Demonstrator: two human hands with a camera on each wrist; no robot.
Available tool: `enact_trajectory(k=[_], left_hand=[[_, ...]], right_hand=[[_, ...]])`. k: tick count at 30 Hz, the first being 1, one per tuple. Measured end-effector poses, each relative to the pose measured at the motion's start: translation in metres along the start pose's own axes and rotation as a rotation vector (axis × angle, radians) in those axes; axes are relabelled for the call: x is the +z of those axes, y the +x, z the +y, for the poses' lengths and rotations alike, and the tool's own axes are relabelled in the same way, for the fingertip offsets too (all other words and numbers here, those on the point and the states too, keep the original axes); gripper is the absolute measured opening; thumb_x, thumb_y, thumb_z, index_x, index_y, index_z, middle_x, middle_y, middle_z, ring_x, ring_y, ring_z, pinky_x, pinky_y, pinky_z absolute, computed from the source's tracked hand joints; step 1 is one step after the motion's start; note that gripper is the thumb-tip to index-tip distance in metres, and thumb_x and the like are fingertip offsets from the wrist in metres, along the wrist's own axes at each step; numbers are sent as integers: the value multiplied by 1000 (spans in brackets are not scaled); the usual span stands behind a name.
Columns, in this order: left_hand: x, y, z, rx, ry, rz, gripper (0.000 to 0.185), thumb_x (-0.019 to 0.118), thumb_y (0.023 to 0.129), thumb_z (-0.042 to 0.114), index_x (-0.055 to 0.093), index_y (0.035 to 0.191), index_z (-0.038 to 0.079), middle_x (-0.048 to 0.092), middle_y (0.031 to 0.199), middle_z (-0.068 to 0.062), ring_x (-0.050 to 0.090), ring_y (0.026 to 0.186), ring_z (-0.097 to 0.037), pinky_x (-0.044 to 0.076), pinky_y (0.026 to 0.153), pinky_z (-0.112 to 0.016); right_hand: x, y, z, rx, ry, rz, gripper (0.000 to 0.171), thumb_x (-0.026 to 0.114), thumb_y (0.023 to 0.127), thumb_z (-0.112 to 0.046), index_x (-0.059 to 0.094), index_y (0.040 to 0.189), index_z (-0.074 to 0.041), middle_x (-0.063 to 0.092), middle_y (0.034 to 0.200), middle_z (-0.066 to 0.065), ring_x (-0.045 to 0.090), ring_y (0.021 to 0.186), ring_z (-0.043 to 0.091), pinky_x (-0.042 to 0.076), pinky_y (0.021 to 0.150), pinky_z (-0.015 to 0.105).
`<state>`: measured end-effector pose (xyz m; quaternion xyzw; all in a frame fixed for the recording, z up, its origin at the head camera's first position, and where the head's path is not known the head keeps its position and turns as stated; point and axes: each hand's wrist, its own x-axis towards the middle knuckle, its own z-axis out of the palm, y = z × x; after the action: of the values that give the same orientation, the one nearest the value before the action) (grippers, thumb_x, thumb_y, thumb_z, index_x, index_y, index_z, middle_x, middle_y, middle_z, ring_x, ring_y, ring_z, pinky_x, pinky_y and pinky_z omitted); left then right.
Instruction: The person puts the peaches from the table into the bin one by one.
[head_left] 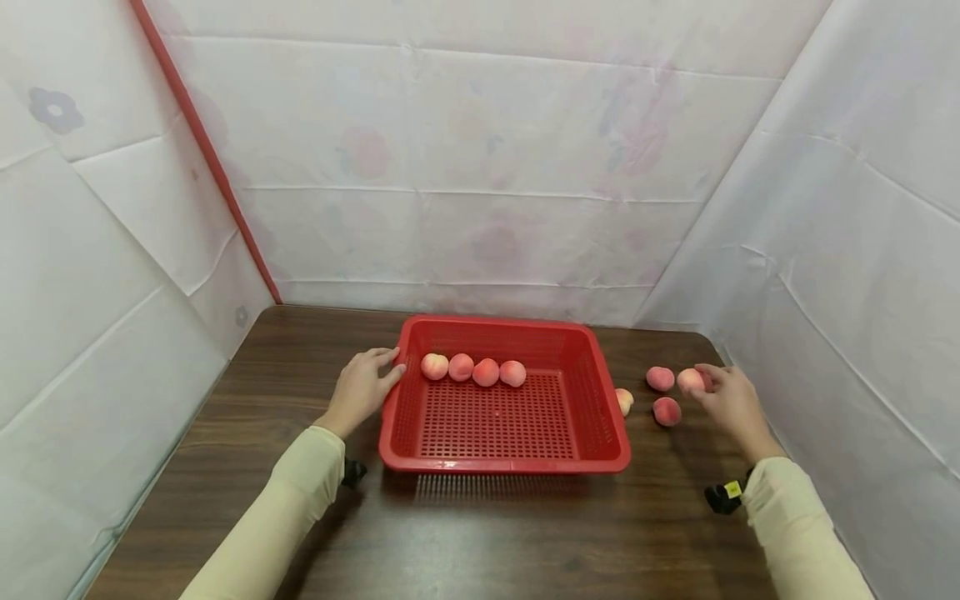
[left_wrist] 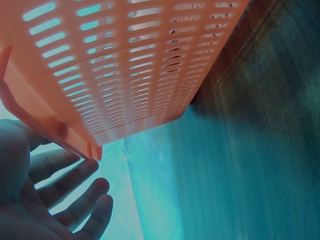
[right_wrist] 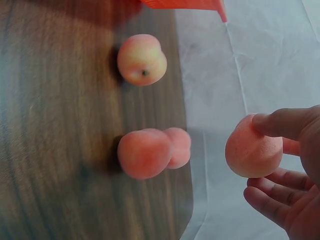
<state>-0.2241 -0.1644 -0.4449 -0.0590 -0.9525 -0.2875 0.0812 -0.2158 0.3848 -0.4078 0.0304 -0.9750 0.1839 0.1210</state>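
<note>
We look into a makeshift recording booth rather than a lived-in room: creased white cloth sheets with faint flower prints (head_left: 480,167) wall in a dark wood-grain bench (head_left: 480,533) on three sides, a red pole (head_left: 202,150) propping one corner.

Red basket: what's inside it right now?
Four peaches sit in a row along the far wall of the red basket. The near wall hides a thin strip of the floor.

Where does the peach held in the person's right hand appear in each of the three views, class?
Head view: the held peach sits at the far right of the table, in the right hand.
Left wrist view: not in it.
Right wrist view: right of centre, pinched by thumb and fingers.
Shared landmark: the red basket, whose corner shows at the top of the right wrist view.
</note>
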Motion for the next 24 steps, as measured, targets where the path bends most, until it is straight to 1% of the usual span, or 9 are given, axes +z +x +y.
enact_trajectory(k=[6,10,17,24], left_hand=[[1,0,-1,-21,3,-12,48,62,95,29,57,136,4,59,134,-21,53,122,-42,42,102,-58],[1,0,-1,-23,4,-14,48,62,95,29,57,136,5,59,134,-21,53,123,-42,42,103,-58],[1,-1,-1,-18,0,-9,48,61,95,30,57,136,5,59,134,-21,53,122,-41,42,102,-57],[2,-2,-1,-12,-8,-7,48,61,95,30,57,136,4,59,133,-22,54,121,-42,42,102,-57]], right_hand=[[-1,7,-10,19,7,-12,47,71,87,-19,60,124,7,57,98,25,51,87,34,39,67,36],[-2,12,-18,31,17,-28,47,69,88,-19,59,126,6,55,98,23,49,87,32,37,67,33],[-2,21,-32,14,48,-46,46,69,89,-19,59,127,5,54,102,23,50,89,33,39,70,36],[-2,26,-41,0,77,-52,47,70,89,-19,58,128,5,53,105,23,49,89,32,39,69,34]])
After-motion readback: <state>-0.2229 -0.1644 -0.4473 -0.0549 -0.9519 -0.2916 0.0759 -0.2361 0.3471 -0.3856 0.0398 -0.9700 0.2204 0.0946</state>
